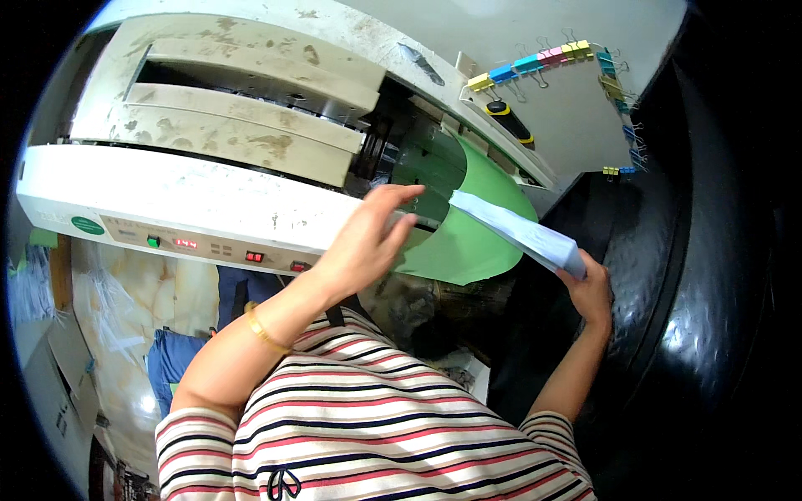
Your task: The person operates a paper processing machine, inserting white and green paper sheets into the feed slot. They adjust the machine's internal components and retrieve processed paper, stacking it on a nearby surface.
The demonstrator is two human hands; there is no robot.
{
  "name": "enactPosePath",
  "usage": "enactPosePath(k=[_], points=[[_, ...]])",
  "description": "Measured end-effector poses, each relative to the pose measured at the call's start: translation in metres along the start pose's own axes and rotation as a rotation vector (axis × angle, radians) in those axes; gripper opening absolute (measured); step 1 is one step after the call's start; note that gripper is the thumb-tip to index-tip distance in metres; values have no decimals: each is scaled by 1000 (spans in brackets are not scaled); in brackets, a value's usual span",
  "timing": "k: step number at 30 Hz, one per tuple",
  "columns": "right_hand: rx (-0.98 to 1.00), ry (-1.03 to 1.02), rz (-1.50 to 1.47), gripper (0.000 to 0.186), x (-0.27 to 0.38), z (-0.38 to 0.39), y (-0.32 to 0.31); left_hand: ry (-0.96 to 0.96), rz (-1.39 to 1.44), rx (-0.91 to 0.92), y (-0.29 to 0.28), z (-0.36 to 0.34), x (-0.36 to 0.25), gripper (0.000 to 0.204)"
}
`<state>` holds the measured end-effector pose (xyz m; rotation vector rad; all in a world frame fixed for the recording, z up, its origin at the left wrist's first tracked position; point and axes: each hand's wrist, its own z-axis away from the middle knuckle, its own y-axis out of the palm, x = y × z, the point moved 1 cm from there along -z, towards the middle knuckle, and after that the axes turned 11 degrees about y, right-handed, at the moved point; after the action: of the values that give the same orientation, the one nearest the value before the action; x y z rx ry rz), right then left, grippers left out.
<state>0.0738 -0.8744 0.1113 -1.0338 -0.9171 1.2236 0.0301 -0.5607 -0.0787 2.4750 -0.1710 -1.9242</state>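
Note:
My right hand (591,289) grips one end of a pale blue, thick stack of paper or booklet (522,231). The stack slants up to the left, over a curved green sheet (489,250) at the machine's right end. My left hand (376,235) is open, thumb and fingers apart, with nothing seen in it. It hovers by the front right corner of a long white machine (200,188), close to the dark opening there. Whether its palm touches the casing, I cannot tell.
Beige smudged bars (242,125) run along the machine's top. Its front panel has a lit red display (185,244) and switches. Coloured binder clips (551,57) line a board at the far right, with a black-and-yellow handled tool (510,122) below. Black sheeting (668,334) covers the right side.

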Motion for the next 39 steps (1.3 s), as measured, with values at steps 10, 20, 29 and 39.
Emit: enactPosePath(k=[10, 20, 29, 39], points=[[-196, -199, 44, 44, 36, 69, -38, -623, 765, -123, 62, -32, -4, 39], [-221, -349, 39, 42, 100, 78, -44, -751, 1251, -543, 18, -28, -28, 22], [-307, -175, -19, 35, 140, 78, -45, -546, 1426, -409, -80, -4, -35, 18], [60, 19, -1386, 47, 193, 34, 15, -217, 875, -525, -194, 85, -34, 38]])
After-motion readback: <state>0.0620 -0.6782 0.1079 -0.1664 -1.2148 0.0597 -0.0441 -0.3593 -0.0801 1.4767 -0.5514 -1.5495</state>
